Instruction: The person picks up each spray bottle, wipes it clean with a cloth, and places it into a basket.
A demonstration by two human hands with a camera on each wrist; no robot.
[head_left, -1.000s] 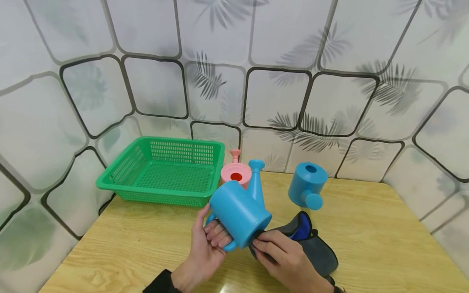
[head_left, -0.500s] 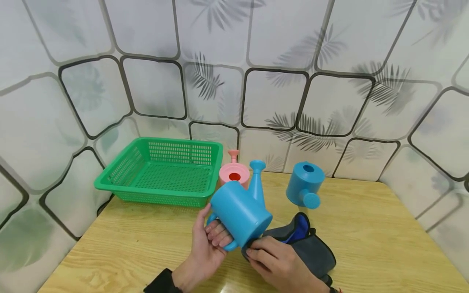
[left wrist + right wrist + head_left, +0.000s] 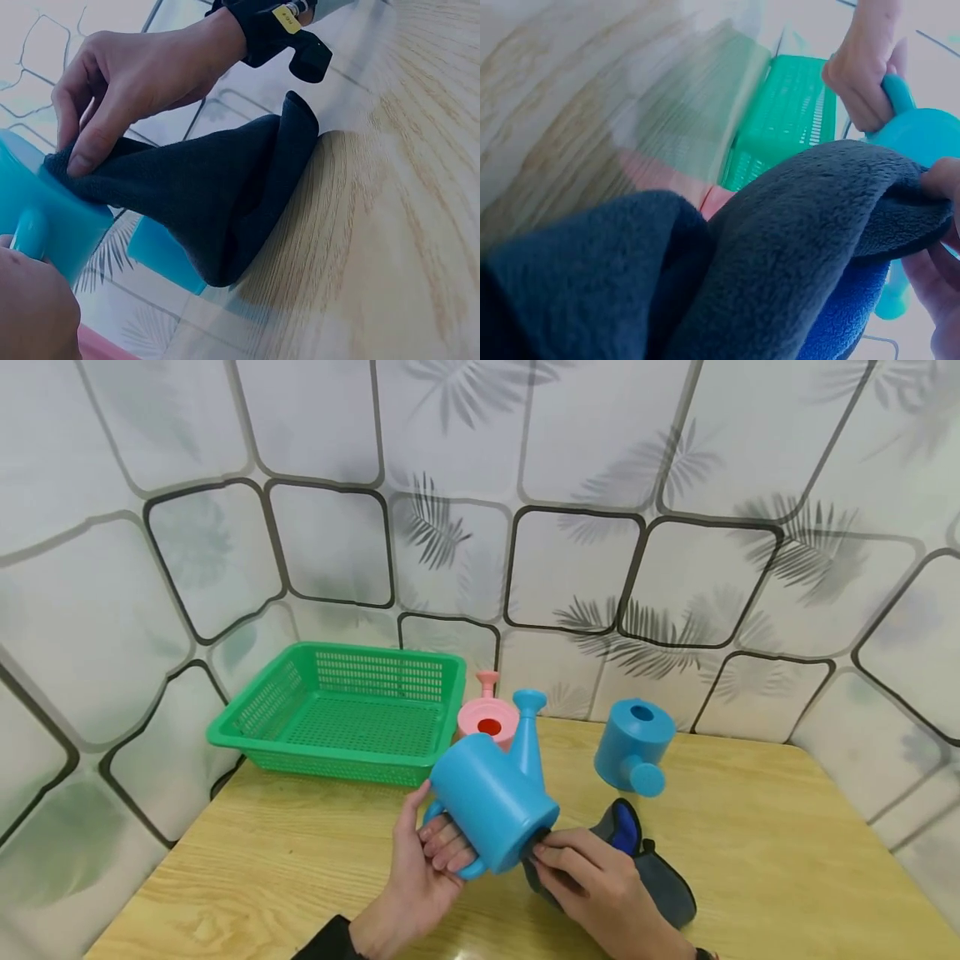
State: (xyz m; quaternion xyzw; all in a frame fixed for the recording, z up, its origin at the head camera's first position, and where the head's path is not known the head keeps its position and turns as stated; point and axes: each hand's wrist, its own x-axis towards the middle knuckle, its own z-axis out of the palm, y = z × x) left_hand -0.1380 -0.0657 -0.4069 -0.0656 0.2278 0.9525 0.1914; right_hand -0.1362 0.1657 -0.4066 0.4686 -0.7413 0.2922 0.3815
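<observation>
1. In the head view, a light-blue cylindrical plastic watering can (image 3: 491, 806) is held tilted above a pale wood-grained table (image 3: 765, 835) by the left hand (image 3: 423, 868). Its handle is wrapped by curled fingers, and the thumb is laid along the can's side.
2. In the same view, a dark grey soft cloth with a bright blue lining (image 3: 667, 889) is pinched between the thumb and fingers of the right hand (image 3: 607, 889), right at the can's lower end. The cloth is partly hidden by that hand.
3. Further back, a green slatted plastic basket (image 3: 322, 750) is set at the left. A pink plastic watering can with a red opening (image 3: 471, 717) is placed just beside it, partly covered by the held can. A second blue plastic watering can (image 3: 633, 735) is stood upright at the right, near the cloth.
4. In the left wrist view, the cloth's corner is seen gripped by the right thumb and fingers against the held can; a black strap (image 3: 262, 30) is worn on the right wrist. The left fingers are mostly out of frame, so their state cannot be told here.
5. In the right wrist view, the cloth's folds are shown close up, its edge pinched at the right, while the can's handle is clasped by the left hand beyond.
</observation>
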